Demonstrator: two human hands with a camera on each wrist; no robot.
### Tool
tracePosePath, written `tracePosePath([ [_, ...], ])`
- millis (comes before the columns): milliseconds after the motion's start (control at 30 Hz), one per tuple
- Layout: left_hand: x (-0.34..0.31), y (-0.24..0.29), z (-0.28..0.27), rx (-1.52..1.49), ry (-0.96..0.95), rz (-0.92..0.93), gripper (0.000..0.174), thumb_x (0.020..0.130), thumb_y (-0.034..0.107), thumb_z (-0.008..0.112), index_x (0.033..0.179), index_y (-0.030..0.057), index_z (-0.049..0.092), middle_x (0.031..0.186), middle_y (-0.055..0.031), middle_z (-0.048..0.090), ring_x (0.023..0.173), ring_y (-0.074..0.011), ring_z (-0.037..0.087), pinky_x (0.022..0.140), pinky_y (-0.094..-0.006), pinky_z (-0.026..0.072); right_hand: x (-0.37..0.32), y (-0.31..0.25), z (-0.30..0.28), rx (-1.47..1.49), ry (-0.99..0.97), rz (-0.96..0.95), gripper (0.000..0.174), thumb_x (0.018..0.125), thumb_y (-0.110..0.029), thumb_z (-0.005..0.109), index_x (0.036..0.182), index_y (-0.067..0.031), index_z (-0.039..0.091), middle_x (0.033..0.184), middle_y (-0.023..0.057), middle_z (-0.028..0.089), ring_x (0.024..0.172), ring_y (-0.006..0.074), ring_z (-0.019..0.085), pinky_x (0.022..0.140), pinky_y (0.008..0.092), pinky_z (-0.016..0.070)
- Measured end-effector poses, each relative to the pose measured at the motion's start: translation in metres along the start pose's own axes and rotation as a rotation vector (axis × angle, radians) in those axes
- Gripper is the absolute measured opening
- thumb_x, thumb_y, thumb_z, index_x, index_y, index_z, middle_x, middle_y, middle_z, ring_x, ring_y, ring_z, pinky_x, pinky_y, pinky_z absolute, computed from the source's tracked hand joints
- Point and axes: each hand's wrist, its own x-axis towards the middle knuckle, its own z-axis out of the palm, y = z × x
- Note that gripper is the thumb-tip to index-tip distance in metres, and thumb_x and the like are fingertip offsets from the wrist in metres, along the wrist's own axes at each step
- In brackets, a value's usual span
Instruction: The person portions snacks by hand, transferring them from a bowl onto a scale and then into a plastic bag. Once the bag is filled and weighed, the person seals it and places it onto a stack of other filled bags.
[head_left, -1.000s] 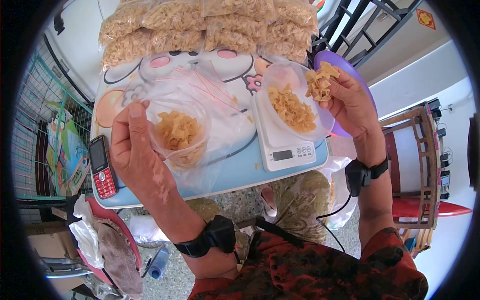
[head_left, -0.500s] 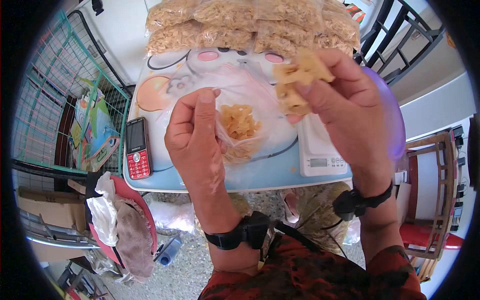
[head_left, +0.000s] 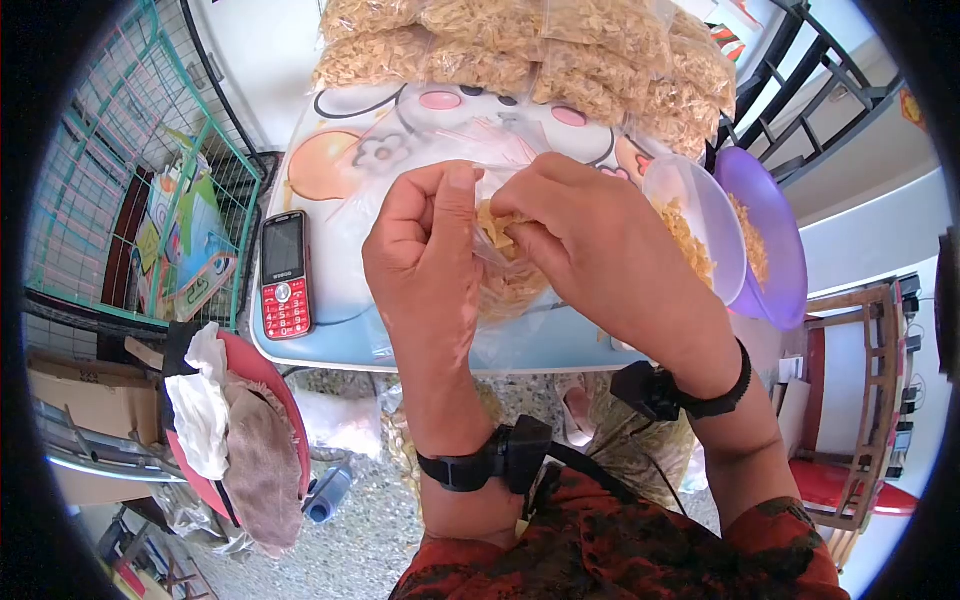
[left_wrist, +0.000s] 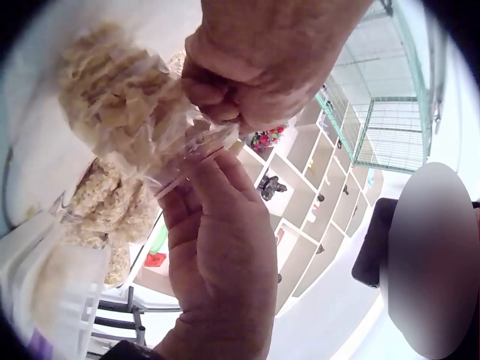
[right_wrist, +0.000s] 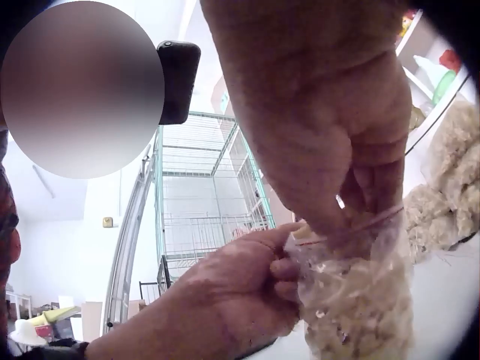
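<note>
We see the right hand (head_left: 600,235), earlier right of the plastic bag (head_left: 512,295), now dipping its flakes (head_left: 497,226) into the mouth.

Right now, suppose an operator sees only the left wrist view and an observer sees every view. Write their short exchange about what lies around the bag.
Operator: I see the bag, but not what lies on the table beyond the left hand. Anything there?
Observer: Yes, a red and black phone lies there, screen up.
Operator: There is a scrap of purple in my bottom left corner. What is it?
Observer: The rim of a purple bowl, with flakes inside; a clear bowl hides part of it.
</note>
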Motion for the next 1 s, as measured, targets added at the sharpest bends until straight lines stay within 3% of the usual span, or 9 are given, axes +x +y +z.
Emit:
tracePosePath([
  [100, 0.0, 0.002, -0.002, 0.017, 0.008, 0.019, 0.02, 0.093, 0.024, 0.065, 0.093, 0.0039, 0.068, 0.063, 0.0052, 0.055, 0.046, 0.0001, 0.039, 0.04, -0.0172, 0.0257, 0.003, 0.001, -0.002, 0.079, 0.005, -0.086, 0.02, 0.082, -0.002, 0.061, 0.102, -0.0044, 0.062, 0.095, 0.0125, 0.062, 0.082, 0.0319, 0.062, 0.069, 0.0371, 0.0498],
  [233, 0.002, 0.001, -0.005, 0.015, 0.01, 0.043, 0.019, 0.094, 0.023, 0.065, 0.094, 0.004, 0.068, 0.063, 0.0057, 0.055, 0.046, 0.0004, 0.037, 0.039, -0.0172, 0.0243, -0.003, -0.002, 0.0, 0.258, 0.119, -0.078, 0.016, 0.085, -0.01, 0.054, 0.095, -0.0002, 0.06, 0.086, 0.0179, 0.06, 0.083, 0.039, 0.06, 0.076, 0.0457, 0.0487],
  [367, -0.001, 0.004, -0.003, 0.066, -0.009, 0.006, 0.018, 0.094, 0.021, 0.064, 0.095, 0.0034, 0.068, 0.066, 0.0066, 0.054, 0.051, 0.0011, 0.038, 0.044, -0.0162, 0.0252, -0.001, 0.001, -0.004, 0.042, 0.001, -0.208, 0.012, 0.083, -0.01, 0.056, 0.087, -0.0008, 0.062, 0.083, 0.0158, 0.061, 0.082, 0.0357, 0.061, 0.073, 0.0443, 0.0501],
  [400, -0.002, 0.003, -0.002, 0.127, -0.02, 0.065, 0.017, 0.094, 0.02, 0.064, 0.096, 0.003, 0.068, 0.067, 0.007, 0.054, 0.053, 0.0012, 0.039, 0.045, -0.016, 0.0256, -0.001, 0.004, -0.002, -0.06, -0.044, -0.277, 0.012, 0.082, -0.01, 0.056, 0.085, -0.0011, 0.062, 0.082, 0.0153, 0.061, 0.082, 0.0349, 0.062, 0.072, 0.0439, 0.0505],
  [500, -0.005, 0.002, 0.0, 0.228, -0.057, 0.18, 0.017, 0.094, 0.018, 0.064, 0.097, 0.002, 0.068, 0.07, 0.0077, 0.053, 0.059, 0.0014, 0.039, 0.05, -0.0154, 0.0269, -0.002, 0.0, 0.007, -0.09, -0.085, -0.228, 0.01, 0.081, -0.01, 0.056, 0.078, -0.0019, 0.062, 0.08, 0.0141, 0.061, 0.08, 0.0336, 0.062, 0.07, 0.043, 0.0511],
  [600, -0.006, 0.004, -0.001, 0.189, -0.081, 0.171, 0.017, 0.095, 0.017, 0.063, 0.097, 0.0015, 0.068, 0.072, 0.0077, 0.054, 0.062, 0.0012, 0.04, 0.053, -0.0151, 0.0275, 0.0, -0.003, -0.005, -0.09, -0.185, -0.178, 0.009, 0.085, -0.011, 0.058, 0.089, -0.0024, 0.059, 0.086, 0.0086, 0.06, 0.081, 0.0298, 0.061, 0.069, 0.036, 0.0505],
  [700, -0.004, 0.003, -0.001, 0.172, -0.054, 0.163, 0.017, 0.095, 0.018, 0.063, 0.097, 0.002, 0.068, 0.072, 0.0076, 0.054, 0.061, 0.0015, 0.04, 0.052, -0.015, 0.0276, -0.005, 0.0, -0.009, 0.108, -0.104, -0.15, 0.013, 0.087, -0.012, 0.054, 0.09, -0.0013, 0.059, 0.088, 0.0156, 0.061, 0.08, 0.0361, 0.061, 0.07, 0.0434, 0.0506],
  [833, -0.004, 0.005, 0.002, 0.108, -0.002, 0.135, 0.017, 0.094, 0.019, 0.064, 0.098, 0.0026, 0.068, 0.07, 0.008, 0.053, 0.059, 0.0021, 0.04, 0.05, -0.0147, 0.027, -0.013, -0.001, -0.007, 0.233, 0.12, -0.089, 0.01, 0.088, -0.011, 0.054, 0.092, -0.002, 0.056, 0.088, 0.0157, 0.059, 0.082, 0.0368, 0.061, 0.069, 0.0435, 0.0498],
  [1000, -0.007, 0.005, 0.001, 0.114, -0.051, 0.115, 0.017, 0.094, 0.019, 0.064, 0.098, 0.0027, 0.068, 0.072, 0.0076, 0.055, 0.06, 0.0022, 0.04, 0.05, -0.0144, 0.0272, -0.014, 0.003, -0.007, 0.186, -0.037, -0.249, 0.014, 0.081, -0.004, 0.062, 0.096, -0.0025, 0.06, 0.098, 0.0111, 0.062, 0.085, 0.031, 0.062, 0.07, 0.035, 0.0517],
])
